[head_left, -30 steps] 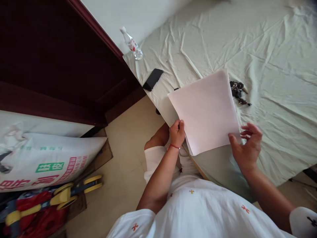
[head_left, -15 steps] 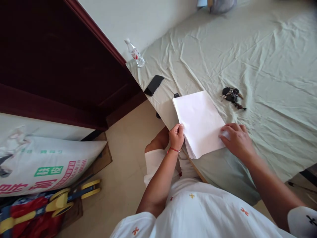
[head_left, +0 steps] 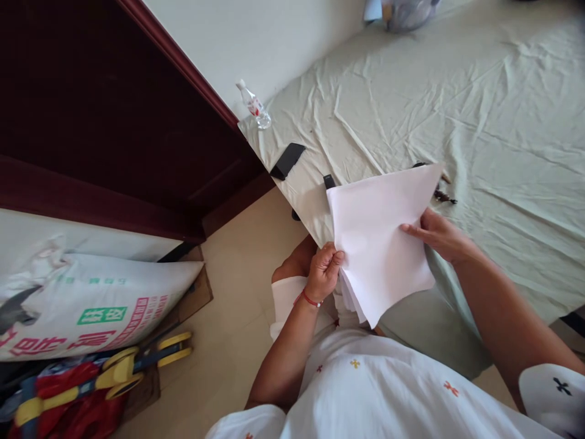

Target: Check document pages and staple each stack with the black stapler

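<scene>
Two hands on one loose stack of white sheets, viewed remotely through my head camera. The left hand grips the stack partway down its left edge, thumb on top, fingers closed round the margin; from there the paper spreads toward two o'clock. The right hand works the opposite side: thumb flat on the face, pointing to nine, the other fingers out of sight behind, so paper sits between them in a narrow gap; how hard they press I cannot tell. Long axis, as I judge it through the bowing, from eleven to five. Neither hand is nearer, since both touch; the left has the edge where the layers fan apart at five, the right has the far side, its corner raised toward one. Around the stack, on the pale cloth: small black object at the eleven o'clock corner, black case and bottle farther out toward ten, dark bunch partly hidden behind the paper at two
</scene>
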A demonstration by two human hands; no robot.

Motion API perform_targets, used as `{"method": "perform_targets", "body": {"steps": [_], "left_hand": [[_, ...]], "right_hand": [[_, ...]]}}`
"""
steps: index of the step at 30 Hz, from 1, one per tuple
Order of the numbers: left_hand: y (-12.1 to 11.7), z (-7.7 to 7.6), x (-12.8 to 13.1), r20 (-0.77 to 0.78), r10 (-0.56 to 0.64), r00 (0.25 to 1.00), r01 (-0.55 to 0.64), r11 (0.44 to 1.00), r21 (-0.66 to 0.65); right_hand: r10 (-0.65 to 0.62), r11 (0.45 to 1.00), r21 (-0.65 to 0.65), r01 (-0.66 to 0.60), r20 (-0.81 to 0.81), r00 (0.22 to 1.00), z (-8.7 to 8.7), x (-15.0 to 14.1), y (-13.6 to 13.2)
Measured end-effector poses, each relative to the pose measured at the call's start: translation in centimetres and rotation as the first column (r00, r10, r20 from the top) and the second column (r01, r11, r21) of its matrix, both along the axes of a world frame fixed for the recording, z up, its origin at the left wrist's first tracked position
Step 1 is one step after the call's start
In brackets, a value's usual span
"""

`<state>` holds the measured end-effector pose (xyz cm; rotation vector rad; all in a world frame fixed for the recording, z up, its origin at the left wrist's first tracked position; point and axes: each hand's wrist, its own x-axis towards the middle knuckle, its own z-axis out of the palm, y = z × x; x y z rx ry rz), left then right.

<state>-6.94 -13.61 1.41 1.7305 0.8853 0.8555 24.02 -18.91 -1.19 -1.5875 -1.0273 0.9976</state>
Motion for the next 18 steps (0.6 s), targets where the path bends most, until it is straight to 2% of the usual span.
{"method": "perform_targets", "body": {"steps": [2, 4, 6, 9, 11, 14, 16, 18], "left_hand": [[-0.1, -0.7, -0.1, 0.051, 0.014, 0.999, -0.009, 0.995, -0.104], [-0.1, -1.7, 0.0, 0.062, 0.059, 0.996, -0.046, 0.979, -0.197], [-0.1, -2.8, 0.4, 0.038, 0.111, 0.993, -0.096, 0.956, -0.278], [0.1, -3.7, 1.1, 0.004, 0.14, 0.99, -0.129, 0.925, -0.357], [0.3, -3.5, 1.5, 0.032, 0.133, 0.991, -0.11, 0.91, -0.4], [0.8, -2.4, 2.2, 0.19, 0.124, 0.974, -0.018, 0.878, -0.479], [1.2, -1.3, 2.7, 0.282, 0.175, 0.943, 0.022, 0.814, -0.581], [1.5, -0.4, 2.9, 0.31, 0.259, 0.915, 0.034, 0.715, -0.698]], "right_hand": [[0.08, 0.987, -0.114, -0.111, -0.246, 0.966, 0.9, -0.1, -0.7], [0.027, 0.97, -0.21, -0.124, -0.412, 0.911, 1.6, -0.5, -1.4], [-0.079, 0.953, -0.294, -0.069, -0.463, 0.883, 2.0, -1.0, -1.9], [-0.179, 0.929, -0.37, 0.0, -0.449, 0.876, 2.1, -1.8, -2.6], [-0.213, 0.924, -0.381, 0.034, -0.438, 0.874, 2.0, -2.1, -3.1], [-0.219, 0.916, -0.401, 0.024, -0.446, 0.868, 1.9, -2.4, -4.0], [-0.203, 0.911, -0.412, -0.009, -0.467, 0.86, 1.9, -2.7, -4.6], [-0.177, 0.909, -0.414, -0.053, -0.498, 0.849, 1.9, -3.1, -5.2]]}}
